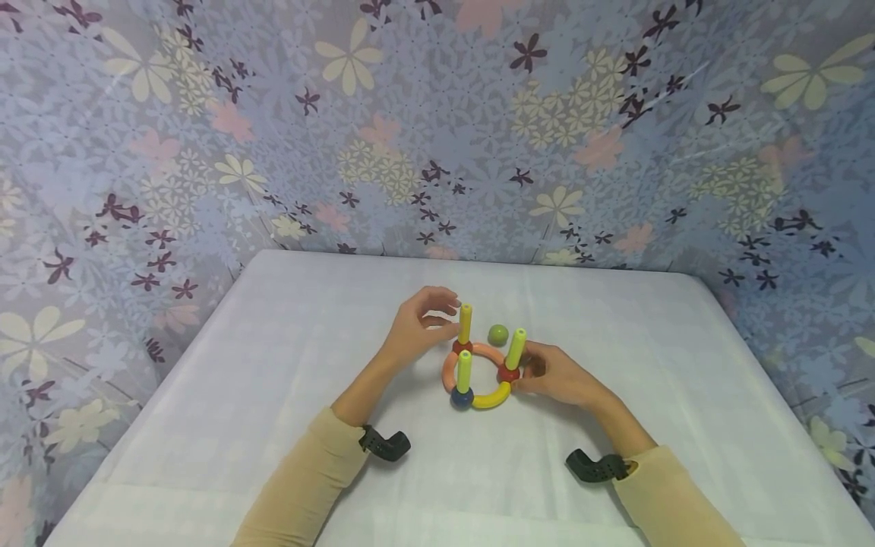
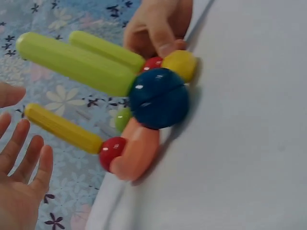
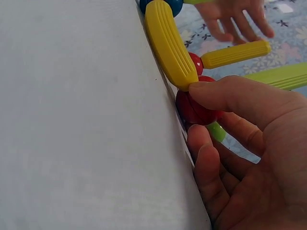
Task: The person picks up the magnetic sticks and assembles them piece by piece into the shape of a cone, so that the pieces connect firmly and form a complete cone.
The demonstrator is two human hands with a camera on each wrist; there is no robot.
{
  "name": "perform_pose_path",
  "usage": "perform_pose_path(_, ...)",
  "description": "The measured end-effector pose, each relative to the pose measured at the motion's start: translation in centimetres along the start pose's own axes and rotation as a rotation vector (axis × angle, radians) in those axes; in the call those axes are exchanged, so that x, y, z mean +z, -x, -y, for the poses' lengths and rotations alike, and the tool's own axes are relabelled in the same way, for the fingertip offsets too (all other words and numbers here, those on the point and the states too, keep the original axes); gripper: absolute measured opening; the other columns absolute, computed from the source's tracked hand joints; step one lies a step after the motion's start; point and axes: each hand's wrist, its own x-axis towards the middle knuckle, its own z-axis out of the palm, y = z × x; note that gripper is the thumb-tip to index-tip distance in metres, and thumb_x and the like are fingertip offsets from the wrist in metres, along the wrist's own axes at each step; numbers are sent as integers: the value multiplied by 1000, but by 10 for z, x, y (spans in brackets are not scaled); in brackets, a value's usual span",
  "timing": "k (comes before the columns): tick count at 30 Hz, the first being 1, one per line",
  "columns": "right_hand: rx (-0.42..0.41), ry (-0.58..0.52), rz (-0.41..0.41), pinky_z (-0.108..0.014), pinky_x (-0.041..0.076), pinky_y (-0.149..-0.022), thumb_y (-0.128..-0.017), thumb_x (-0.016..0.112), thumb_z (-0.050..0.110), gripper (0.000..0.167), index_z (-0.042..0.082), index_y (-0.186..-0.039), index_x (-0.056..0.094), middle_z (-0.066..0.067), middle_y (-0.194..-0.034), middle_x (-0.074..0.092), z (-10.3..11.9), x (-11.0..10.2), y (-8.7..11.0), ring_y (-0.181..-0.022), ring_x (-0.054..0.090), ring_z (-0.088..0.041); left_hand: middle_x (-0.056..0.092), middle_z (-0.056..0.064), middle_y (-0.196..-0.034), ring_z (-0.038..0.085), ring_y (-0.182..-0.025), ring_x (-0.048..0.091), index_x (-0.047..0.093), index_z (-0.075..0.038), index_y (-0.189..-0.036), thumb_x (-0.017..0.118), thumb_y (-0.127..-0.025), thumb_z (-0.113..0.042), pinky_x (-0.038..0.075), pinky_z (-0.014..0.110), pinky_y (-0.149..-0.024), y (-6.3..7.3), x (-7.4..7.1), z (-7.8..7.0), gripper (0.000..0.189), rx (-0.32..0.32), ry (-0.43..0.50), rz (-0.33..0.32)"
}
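A toy ring of orange curved rods [image 1: 448, 372] and a yellow curved rod [image 1: 494, 399] lies on the table, joined by a blue ball [image 2: 159, 98] and two red balls. From the balls rise a yellow stick [image 2: 62, 127] and two lime-green sticks [image 1: 516, 349]. My right hand [image 1: 557, 372] pinches the right-hand red ball [image 3: 199, 105], its thumb [image 3: 225, 96] right at the yellow rod's end. Beside the yellow stick, my left hand [image 1: 424, 323] is spread with nothing in it; the left wrist view shows a gap between fingers and stick.
Just behind the ring sits a green ball [image 1: 498, 335]. A white cloth covers the table [image 1: 307, 304], and flowered fabric [image 1: 437, 137] hangs behind its far edge. Dark wrist-worn devices [image 1: 386, 444] protrude inward from both sleeves.
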Motion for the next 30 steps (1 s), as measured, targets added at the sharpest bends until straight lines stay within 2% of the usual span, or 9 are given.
perform_pose_path(4, 6, 4, -2, -32, 45, -65, -79, 80, 22, 39, 17, -113, 61, -4, -86, 60, 1, -1, -1, -77, 54, -23, 57, 23, -119, 40, -111, 55, 52, 6, -124, 68, -81, 10, 47, 54, -89, 1, 6, 8, 46, -16, 9, 25)
perform_pose_path(6, 8, 4, -5, -33, 45, -65, -79, 80, 24, 37, 17, -111, 62, -5, -84, 60, 2, -1, -1, -76, 55, -23, 57, 23, -120, 38, -111, 56, 52, 7, -125, 68, -82, 10, 48, 50, -89, 1, 9, 11, 46, -31, 1, 41)
perform_pose_path(10, 12, -4, -13, -33, 45, -64, -79, 80, 24, 36, 15, -109, 63, -5, -82, 60, 2, -1, -1, -75, 54, -23, 60, 20, -119, 35, -108, 60, 54, 3, -125, 69, -84, 6, 51, 41, -87, 0, 11, 26, 43, -61, -14, 43)
perform_pose_path(16, 14, -16, -19, -30, 45, -63, -79, 79, 13, 39, 9, -114, 62, -7, -94, 61, 0, 2, -2, -75, 54, -22, 64, 8, -115, 24, -104, 63, 61, -8, -121, 72, -85, -4, 52, 31, -82, 2, 13, 45, 37, -135, -54, 17)
perform_pose_path(21, 28, -2, -16, -31, 44, -62, -80, 76, 7, 39, 5, -116, 60, -10, -100, 61, 1, 3, -3, -76, 53, -25, 66, 3, -111, 17, -101, 63, 62, -9, -120, 72, -87, -10, 52, 30, -82, 4, 15, 52, 34, -176, -82, 32)
perform_pose_path(24, 26, 7, -1, -31, 45, -63, -81, 77, 11, 39, 9, -116, 61, -7, -101, 61, 0, 1, -3, -76, 54, -23, 67, 2, -109, 17, -99, 64, 63, -10, -119, 71, -88, -11, 54, 33, -79, 4, 16, 53, 32, -174, -71, 29)
perform_pose_path(27, -6, -9, 39, -34, 47, -67, -81, 77, 14, 40, 12, -117, 61, -5, -102, 61, -1, -4, -2, -78, 56, -22, 67, 2, -108, 17, -96, 65, 64, -11, -117, 70, -88, -11, 55, 35, -77, 4, 15, 54, 30, -166, -63, 24)
perform_pose_path(30, -35, -48, 84, -37, 48, -70, -81, 74, 9, 40, 12, -119, 61, -7, -104, 62, -4, -10, -3, -80, 58, -23, 68, 2, -108, 17, -97, 65, 65, -11, -117, 70, -88, -11, 54, 33, -78, 4, 15, 55, 29, -162, -63, 24)
